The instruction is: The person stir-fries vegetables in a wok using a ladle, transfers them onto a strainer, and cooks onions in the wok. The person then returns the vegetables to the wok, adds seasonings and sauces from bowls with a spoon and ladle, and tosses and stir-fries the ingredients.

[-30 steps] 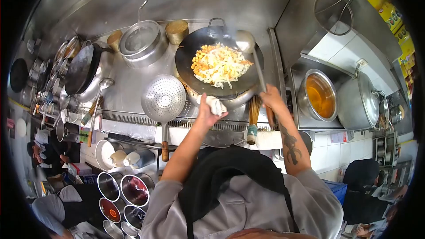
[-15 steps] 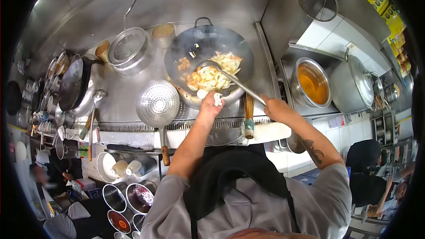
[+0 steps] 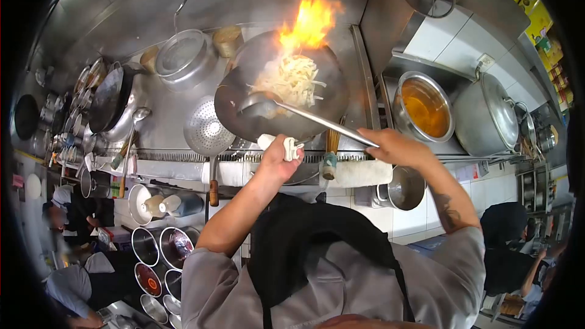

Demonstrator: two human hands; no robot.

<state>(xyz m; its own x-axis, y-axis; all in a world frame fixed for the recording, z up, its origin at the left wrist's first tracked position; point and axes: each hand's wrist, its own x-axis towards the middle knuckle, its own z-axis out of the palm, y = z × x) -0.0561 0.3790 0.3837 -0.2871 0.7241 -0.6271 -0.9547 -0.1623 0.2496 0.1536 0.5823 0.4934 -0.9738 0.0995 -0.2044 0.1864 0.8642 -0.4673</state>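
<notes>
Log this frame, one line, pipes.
left hand: holds white cloth at near edge of wok | right hand: holds ladle, head in wok | food: in wok | flame: at wok's far side

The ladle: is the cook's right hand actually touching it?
Touching. The head view shows the right hand with its fingers wrapped around the handle of the ladle.

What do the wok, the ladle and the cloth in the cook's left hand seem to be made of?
Wok: dark, dull metal, probably iron or carbon steel, judging by its blackened surface.
Ladle: smooth, silvery metal, likely stainless steel, as its reflections suggest.
Cloth: matte white fabric, perhaps cotton, since it bunches in soft folds.
</notes>
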